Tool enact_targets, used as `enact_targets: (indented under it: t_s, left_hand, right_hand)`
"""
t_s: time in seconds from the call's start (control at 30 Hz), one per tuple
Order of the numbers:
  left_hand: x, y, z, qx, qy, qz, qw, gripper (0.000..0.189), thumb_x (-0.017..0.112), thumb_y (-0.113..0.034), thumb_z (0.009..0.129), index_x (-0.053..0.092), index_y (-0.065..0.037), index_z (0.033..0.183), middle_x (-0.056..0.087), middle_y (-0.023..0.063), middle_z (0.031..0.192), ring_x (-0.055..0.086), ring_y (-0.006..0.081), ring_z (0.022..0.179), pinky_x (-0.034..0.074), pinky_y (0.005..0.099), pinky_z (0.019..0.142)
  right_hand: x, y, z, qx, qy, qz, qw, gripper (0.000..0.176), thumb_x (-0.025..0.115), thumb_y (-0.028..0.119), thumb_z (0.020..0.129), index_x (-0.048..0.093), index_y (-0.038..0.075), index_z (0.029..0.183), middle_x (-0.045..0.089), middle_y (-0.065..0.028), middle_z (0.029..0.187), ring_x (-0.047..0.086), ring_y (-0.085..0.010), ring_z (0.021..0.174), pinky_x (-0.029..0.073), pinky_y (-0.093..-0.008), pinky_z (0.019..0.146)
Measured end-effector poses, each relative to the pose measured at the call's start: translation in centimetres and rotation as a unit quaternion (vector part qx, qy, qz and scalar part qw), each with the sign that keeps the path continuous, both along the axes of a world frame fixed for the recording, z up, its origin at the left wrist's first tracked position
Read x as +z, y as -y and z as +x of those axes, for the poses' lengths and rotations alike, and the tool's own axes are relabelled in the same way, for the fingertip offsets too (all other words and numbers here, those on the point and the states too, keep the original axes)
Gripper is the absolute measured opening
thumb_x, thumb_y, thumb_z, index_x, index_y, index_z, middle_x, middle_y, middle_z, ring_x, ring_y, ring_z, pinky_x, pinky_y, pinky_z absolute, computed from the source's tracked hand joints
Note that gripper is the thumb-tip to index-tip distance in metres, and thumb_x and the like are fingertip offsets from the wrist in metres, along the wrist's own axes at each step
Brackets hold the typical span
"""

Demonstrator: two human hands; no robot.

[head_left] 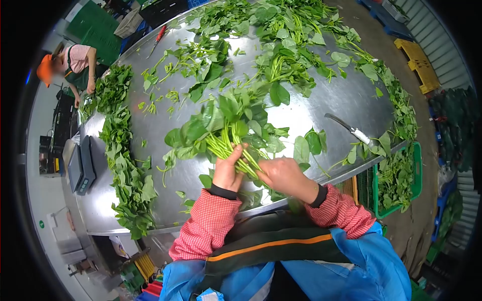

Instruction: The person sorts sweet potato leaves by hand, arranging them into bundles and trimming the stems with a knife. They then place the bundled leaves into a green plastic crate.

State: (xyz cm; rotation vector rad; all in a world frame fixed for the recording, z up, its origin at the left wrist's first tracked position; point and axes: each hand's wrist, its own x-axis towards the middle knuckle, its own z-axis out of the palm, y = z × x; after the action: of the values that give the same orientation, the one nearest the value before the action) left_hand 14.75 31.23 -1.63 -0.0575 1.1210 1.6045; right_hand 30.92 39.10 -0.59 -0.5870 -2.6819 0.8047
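Observation:
A bunch of leafy green stems is held over the near edge of the metal table, its leaves pointing away from me. My left hand wraps round the stems, thumb on top. At the stem ends, my right hand is closed with its fingertips against the stalks; its fingers are partly hidden. More loose leaves and stems lie under and around the bunch. To the right rests a curved knife with a whitish handle.
Leafy greens heap at the table's far side, with rows along both sides. A red-handled knife lies far left. A black scale stands left. A green crate of greens is at right. Another person works far left.

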Motion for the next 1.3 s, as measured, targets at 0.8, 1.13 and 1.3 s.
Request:
enact_targets:
  t_s: [0.8, 1.13, 1.3]
  left_hand:
    - [1.6, 2.7, -3.2, 0.103, -0.042, 0.037, 0.993, 0.005, 0.056, -0.006, 0.092, 0.053, -0.002, 0.093, 0.059, 0.0079, 0.085, 0.058, 0.0170, 0.071, 0.053, 0.0319, 0.067]
    - [-3.2, 5.7, -3.9, -0.007, 0.100, -0.042, 0.994, 0.015, 0.058, -0.013, 0.092, 0.055, -0.003, 0.102, 0.063, 0.0083, 0.091, 0.058, 0.0126, 0.068, 0.054, 0.0325, 0.066]
    - [-2.2, 5.6, -5.4, -0.036, 0.235, -0.014, 0.971, 0.016, 0.059, -0.018, 0.092, 0.057, -0.006, 0.103, 0.057, 0.0011, 0.080, 0.050, 0.0079, 0.062, 0.049, 0.0301, 0.064]
  right_hand:
    - [1.4, -4.1, 2.6, -0.146, 0.010, 0.146, 0.978, 0.015, 0.065, 0.017, 0.076, 0.054, 0.008, 0.072, 0.055, -0.0077, 0.064, 0.059, -0.0271, 0.058, 0.046, -0.0385, 0.048]
    - [-5.4, -1.0, 1.7, -0.098, 0.092, 0.016, 0.991, 0.022, 0.069, 0.026, 0.075, 0.063, 0.005, 0.080, 0.062, -0.0117, 0.072, 0.062, -0.0294, 0.070, 0.048, -0.0413, 0.058]
    - [-1.1, -5.9, 2.5, -0.105, 0.010, -0.255, 0.961, 0.011, 0.062, 0.014, 0.078, 0.062, 0.008, 0.086, 0.061, -0.0103, 0.077, 0.061, -0.0279, 0.072, 0.047, -0.0396, 0.060]
